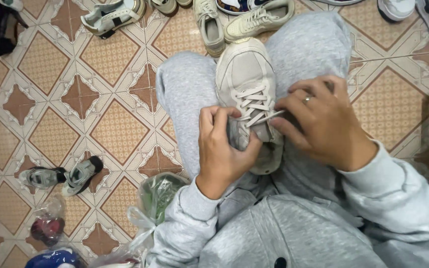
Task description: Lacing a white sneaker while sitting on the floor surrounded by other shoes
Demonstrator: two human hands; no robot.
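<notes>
The sneaker (247,84) lies on the lap, long axis pointing away, toe far, heel near. Both hands meet at its near end: the left hand (223,149) grips the left side, fingers curled around it; the right hand (321,121) pinches a lace (269,117) at the tongue, fingers pressed together.

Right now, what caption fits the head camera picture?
Two bare hands, left and right, lace a pale beige sneaker on grey-trousered knees.
</notes>
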